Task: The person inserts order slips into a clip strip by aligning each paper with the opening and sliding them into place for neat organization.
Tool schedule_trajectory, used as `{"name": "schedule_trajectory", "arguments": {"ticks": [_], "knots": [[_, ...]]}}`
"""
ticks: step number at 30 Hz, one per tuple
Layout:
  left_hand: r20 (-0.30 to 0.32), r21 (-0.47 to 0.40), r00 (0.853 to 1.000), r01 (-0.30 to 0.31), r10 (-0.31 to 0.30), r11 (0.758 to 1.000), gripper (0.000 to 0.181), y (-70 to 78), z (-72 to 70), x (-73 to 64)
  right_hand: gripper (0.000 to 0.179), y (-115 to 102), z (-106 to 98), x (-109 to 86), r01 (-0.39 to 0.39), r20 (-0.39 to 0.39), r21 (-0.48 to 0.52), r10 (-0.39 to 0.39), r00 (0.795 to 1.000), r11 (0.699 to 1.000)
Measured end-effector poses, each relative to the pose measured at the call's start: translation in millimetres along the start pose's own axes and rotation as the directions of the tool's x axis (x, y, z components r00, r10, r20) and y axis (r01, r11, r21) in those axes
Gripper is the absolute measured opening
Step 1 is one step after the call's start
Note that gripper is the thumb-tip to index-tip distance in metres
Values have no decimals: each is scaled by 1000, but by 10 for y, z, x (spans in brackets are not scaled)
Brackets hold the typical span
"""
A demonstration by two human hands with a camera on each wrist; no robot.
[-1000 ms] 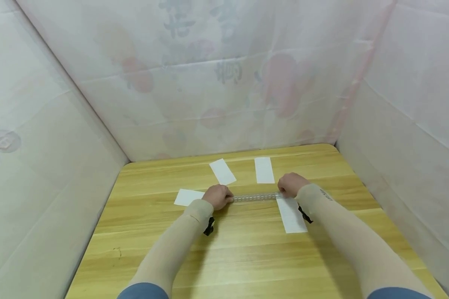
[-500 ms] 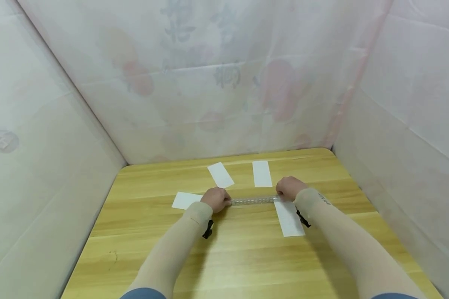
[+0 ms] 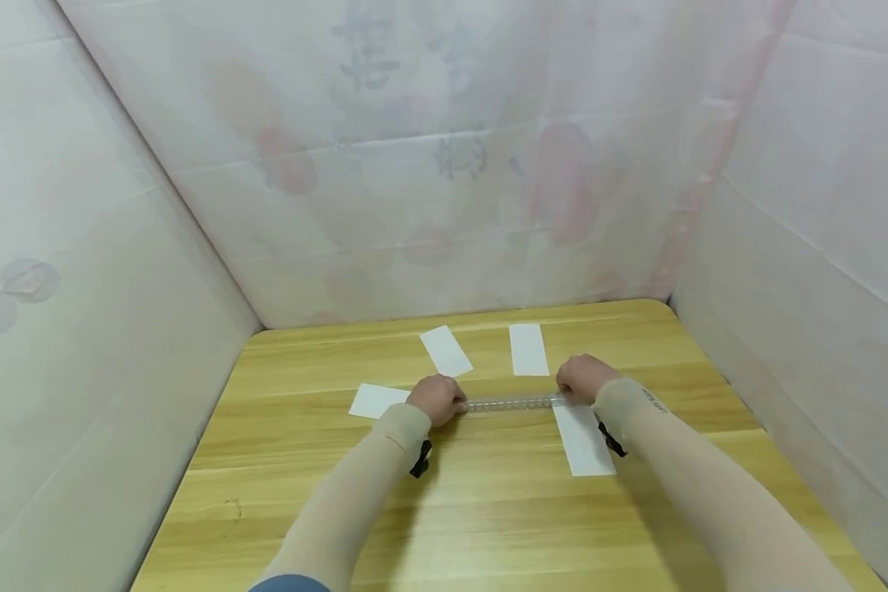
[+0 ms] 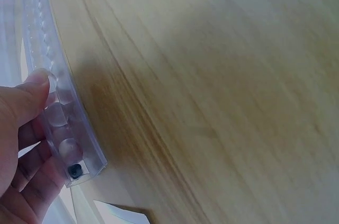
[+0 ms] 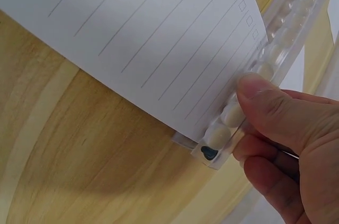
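Note:
A long, narrow clear plastic strip [image 3: 511, 404] with a row of round bumps stretches between both hands, low over the wooden table. My left hand [image 3: 438, 400] pinches its left end, with the thumb [image 4: 34, 94] on the bumpy face and fingers curled behind. At the other end my right hand [image 3: 585, 380] grips it the same way, thumb [image 5: 259, 94] on the bumps. Each tip has a small dark spot [image 5: 209, 153]. Beneath the right end lies a white paper slip [image 3: 585, 448], printed with lines and small boxes in the right wrist view.
Another white slip [image 3: 377, 400] lies partly behind my left hand. Two more, a tilted slip [image 3: 446, 351] and a straighter slip [image 3: 529, 349], lie toward the back of the table [image 3: 488, 518]. Pale fabric walls [image 3: 429, 205] enclose the back and sides.
The head view has shifted slightly. Both hands keep their hold on the clear strip, in about the same place over the table.

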State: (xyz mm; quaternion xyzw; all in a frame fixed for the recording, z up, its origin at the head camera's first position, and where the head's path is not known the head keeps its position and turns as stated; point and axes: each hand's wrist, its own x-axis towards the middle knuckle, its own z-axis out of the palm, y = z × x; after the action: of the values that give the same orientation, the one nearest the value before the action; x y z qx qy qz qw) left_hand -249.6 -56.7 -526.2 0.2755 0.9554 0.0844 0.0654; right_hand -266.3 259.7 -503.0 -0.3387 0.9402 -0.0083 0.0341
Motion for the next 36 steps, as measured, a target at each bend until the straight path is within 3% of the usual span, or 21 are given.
{"name": "schedule_trajectory", "arguments": {"ticks": [14,25,32,36], "knots": [[-29,-5,999,-34,34,999,22,-68,30,12,44,-26,-32,45,1,36,-5,-1,999,1000],[-26,-13,999,-43,42,999,22,-87,-64,-37,42,-53,-57,89,-1,52,-27,2,999,1000],[-49,-65,998,-36,33,997,24,-172,-30,31,44,-13,-85,140,-1,39,-25,2,999,1000],[-49,-142,999,-18,11,990,33,-292,-50,-24,42,-22,-96,181,-2,46,-2,2,999,1000]]}}
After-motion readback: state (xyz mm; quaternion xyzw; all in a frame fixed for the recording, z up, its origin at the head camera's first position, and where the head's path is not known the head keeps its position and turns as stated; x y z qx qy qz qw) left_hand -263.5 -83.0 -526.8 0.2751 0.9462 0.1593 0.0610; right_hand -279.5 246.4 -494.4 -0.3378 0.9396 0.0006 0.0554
